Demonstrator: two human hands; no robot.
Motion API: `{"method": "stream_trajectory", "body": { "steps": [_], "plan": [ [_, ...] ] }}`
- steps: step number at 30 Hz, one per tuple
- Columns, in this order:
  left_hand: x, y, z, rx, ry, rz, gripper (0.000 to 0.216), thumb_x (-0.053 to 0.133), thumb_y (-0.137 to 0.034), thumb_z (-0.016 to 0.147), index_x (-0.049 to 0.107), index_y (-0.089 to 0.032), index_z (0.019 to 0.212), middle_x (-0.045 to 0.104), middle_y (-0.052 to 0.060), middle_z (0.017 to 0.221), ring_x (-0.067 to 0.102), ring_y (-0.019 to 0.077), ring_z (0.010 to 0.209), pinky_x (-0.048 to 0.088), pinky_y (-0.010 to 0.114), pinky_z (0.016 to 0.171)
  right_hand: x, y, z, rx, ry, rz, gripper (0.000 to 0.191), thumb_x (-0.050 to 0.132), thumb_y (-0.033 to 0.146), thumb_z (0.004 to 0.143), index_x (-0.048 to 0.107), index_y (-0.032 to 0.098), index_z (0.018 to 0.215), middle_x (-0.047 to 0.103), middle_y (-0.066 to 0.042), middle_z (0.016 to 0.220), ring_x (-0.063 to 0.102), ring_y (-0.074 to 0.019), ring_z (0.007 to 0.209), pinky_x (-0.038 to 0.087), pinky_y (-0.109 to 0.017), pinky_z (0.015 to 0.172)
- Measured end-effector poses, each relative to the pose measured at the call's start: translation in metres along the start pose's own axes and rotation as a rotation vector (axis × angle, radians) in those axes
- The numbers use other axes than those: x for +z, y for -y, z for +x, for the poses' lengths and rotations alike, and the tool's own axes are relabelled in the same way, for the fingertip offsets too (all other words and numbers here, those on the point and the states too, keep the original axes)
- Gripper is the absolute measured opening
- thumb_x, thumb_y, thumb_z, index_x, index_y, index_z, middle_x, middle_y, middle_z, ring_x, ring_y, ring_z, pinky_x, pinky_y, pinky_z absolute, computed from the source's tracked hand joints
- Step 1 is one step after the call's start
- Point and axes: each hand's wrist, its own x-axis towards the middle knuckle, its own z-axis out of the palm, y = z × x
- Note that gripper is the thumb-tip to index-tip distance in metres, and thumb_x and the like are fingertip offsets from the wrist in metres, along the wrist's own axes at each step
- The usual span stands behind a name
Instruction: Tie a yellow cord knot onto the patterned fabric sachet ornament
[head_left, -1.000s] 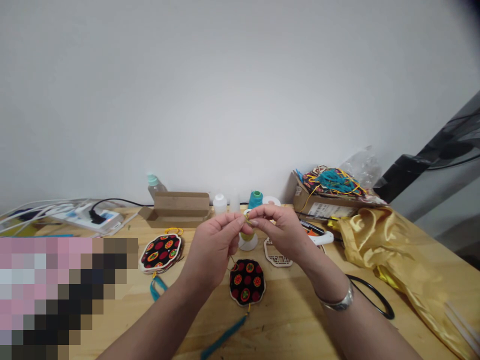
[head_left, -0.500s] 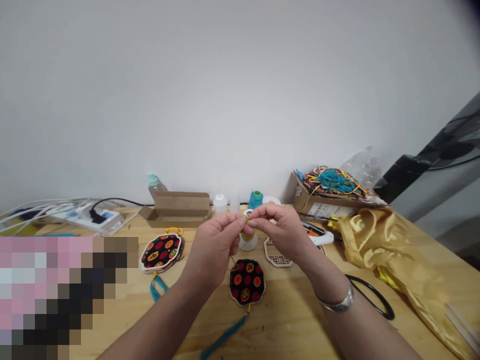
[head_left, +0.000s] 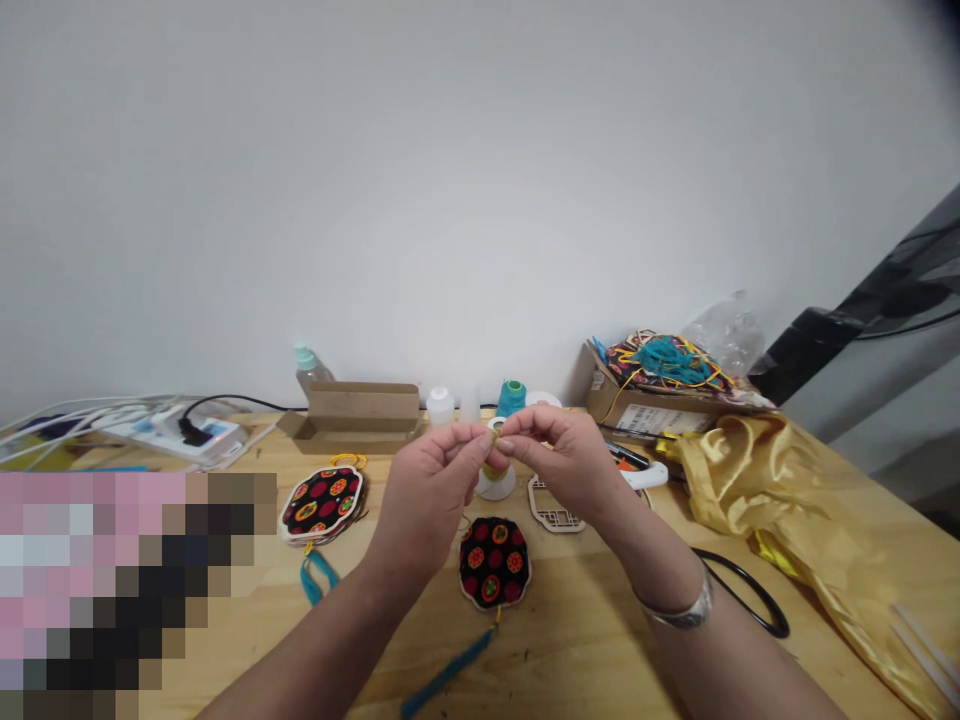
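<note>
My left hand (head_left: 427,495) and my right hand (head_left: 564,458) meet above the table, fingertips pinched together on a thin yellow cord (head_left: 495,437). The cord runs down to a black fabric ornament (head_left: 493,562) with red and yellow flowers, lying flat below my hands. A teal tassel (head_left: 450,672) trails from its lower end. Behind my fingers stands a spool of yellow thread (head_left: 495,477). A silver bangle (head_left: 679,607) circles my right wrist.
A second flowered ornament (head_left: 322,503) lies left; a pale wooden cut-out frame (head_left: 553,508) lies right. Yellow satin cloth (head_left: 795,525), a black ring (head_left: 750,592), a white glue gun (head_left: 637,474), a box of tangled cords (head_left: 667,385), a folded cardboard box (head_left: 352,415), a teal spool (head_left: 511,398) and a power strip (head_left: 184,437) surround them.
Both hands keep pinching the cord in nearly the same place; the fingers have shifted only slightly.
</note>
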Motion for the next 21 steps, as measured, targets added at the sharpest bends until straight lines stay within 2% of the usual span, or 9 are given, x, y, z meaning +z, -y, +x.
{"method": "stream_trajectory", "body": {
  "steps": [8,13,16,21],
  "plan": [
    [-0.0007,-0.0061,-0.0045,0.067,-0.074,0.203,0.017,0.055,-0.031,0.079,0.064,-0.018,0.072,0.044,-0.007,0.045,0.027,0.0058,0.04,0.021,0.018,0.036,0.0007,0.0034,-0.0012,0.018,0.027,0.096,0.004,0.06,0.018,0.072,0.062,0.015,0.072,0.066,-0.001,0.063,0.057,-0.0088,0.056,0.045,-0.022,0.053],
    [0.0,-0.0058,-0.005,0.122,-0.094,0.262,0.015,0.055,-0.03,0.08,0.065,-0.019,0.079,0.056,-0.004,0.057,0.037,0.0064,0.045,0.029,0.017,0.04,0.0013,0.0056,-0.0013,0.043,0.046,0.152,0.003,0.06,0.017,0.072,0.062,0.015,0.071,0.066,-0.002,0.065,0.06,-0.0101,0.06,0.048,-0.024,0.057],
    [0.0008,-0.005,-0.005,0.134,-0.104,0.282,0.015,0.054,-0.029,0.08,0.065,-0.019,0.082,0.058,-0.004,0.058,0.04,0.0069,0.046,0.03,0.017,0.04,0.0014,0.0071,-0.0013,0.04,0.026,0.126,0.002,0.061,0.017,0.071,0.062,0.015,0.07,0.066,-0.001,0.064,0.06,-0.0099,0.059,0.048,-0.023,0.057],
    [0.0016,-0.0065,-0.0066,0.187,-0.121,0.322,0.013,0.054,-0.027,0.079,0.065,-0.018,0.077,0.062,-0.002,0.061,0.045,0.0077,0.048,0.03,0.018,0.041,0.0009,0.0084,-0.0015,0.029,0.041,0.115,0.003,0.059,0.016,0.072,0.061,0.015,0.07,0.066,-0.001,0.063,0.06,-0.0097,0.059,0.048,-0.023,0.057]
  ]
}}
